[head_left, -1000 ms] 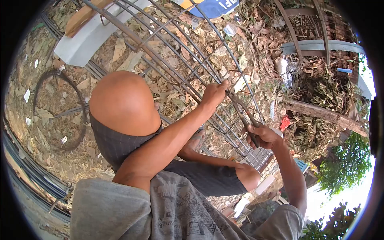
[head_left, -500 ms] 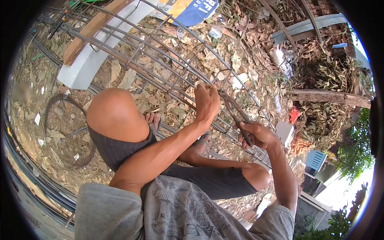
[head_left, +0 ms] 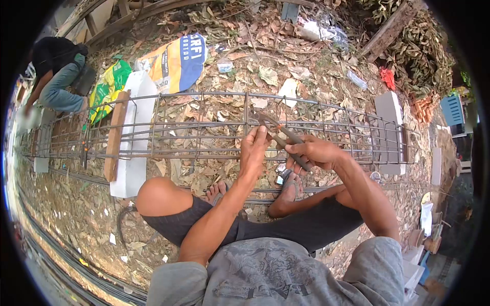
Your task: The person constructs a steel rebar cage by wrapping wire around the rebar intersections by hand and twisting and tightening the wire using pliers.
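My right hand (head_left: 315,152) is wrapped around the handles of a pair of pincers (head_left: 291,135), whose jaws point left toward a crossing of bars. Close to the jaws, my left hand (head_left: 253,145) has its thumb and fingers pinched together. What lies between those fingertips is too small to make out. Both hands are over a long cage of steel rebar (head_left: 223,152), made of lengthwise bars and square stirrups, which stretches across the view in front of my knees.
White blocks (head_left: 133,176) and grey blocks (head_left: 390,135) stand at the cage, with a wooden piece (head_left: 116,137) on the left. Another person (head_left: 64,76) crouches at far left. A printed sack (head_left: 178,61) lies on leaf-littered ground. Long bars (head_left: 56,250) run along the lower left.
My view has turned and shifted left, so the cage now runs level and another person shows. The pincers remain in my right hand; my left hand stays beside their jaws.
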Tool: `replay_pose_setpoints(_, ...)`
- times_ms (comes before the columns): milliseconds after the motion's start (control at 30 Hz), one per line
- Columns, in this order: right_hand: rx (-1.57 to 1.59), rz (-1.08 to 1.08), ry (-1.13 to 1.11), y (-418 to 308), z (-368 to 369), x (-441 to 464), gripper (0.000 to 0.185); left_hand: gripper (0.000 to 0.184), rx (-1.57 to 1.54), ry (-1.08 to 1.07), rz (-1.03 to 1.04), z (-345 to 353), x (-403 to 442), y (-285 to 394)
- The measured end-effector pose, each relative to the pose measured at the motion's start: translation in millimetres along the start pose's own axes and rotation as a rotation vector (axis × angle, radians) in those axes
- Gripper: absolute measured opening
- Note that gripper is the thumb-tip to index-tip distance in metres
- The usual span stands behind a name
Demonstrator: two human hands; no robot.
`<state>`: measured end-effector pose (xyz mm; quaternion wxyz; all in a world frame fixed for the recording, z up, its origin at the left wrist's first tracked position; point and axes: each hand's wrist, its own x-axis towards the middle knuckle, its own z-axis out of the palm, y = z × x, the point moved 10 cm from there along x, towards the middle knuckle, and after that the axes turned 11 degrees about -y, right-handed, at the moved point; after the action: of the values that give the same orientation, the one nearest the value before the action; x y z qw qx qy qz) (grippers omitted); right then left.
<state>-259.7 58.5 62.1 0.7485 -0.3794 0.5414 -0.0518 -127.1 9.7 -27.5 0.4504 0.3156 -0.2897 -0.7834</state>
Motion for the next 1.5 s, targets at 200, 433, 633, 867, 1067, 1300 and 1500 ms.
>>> replay_pose_setpoints(200,0.251,-0.276,0.15,38.3,-15.4,-20.4,0.057,0.033,0.436,0.041,0.074,7.5,-16.6,72.0)
replay_pose_setpoints(433,0.024,-0.828,0.62,-17.0,-30.9,-115.1,0.049,0.036,0.501,0.153,0.16,-12.7,-27.6,184.7)
replay_pose_setpoints(633,0.045,-0.83,0.887,-1.2,-19.8,-87.0,0.031,0.039,0.593,0.193,0.082,-20.6,-17.9,141.2)
replay_pose_setpoints(867,-0.108,-0.646,0.902,31.3,-9.1,-11.4,0.026,0.037,0.385,0.086,-0.161,-34.1,-20.4,73.8)
replay_pose_setpoints(1067,-0.222,-0.619,0.931,22.7,1.7,-2.8,0.028,0.035,0.281,0.064,-0.215,-34.2,-25.3,61.2)
replay_pose_setpoints(1300,-0.221,-0.68,0.843,2.0,9.6,-23.8,0.034,0.034,0.536,-0.113,-0.15,21.2,-43.1,65.0)
replay_pose_setpoints(1500,0.378,-0.73,0.428,27.7,22.3,4.9,0.052,0.031,0.807,-0.115,0.342,67.5,-90.4,45.3)
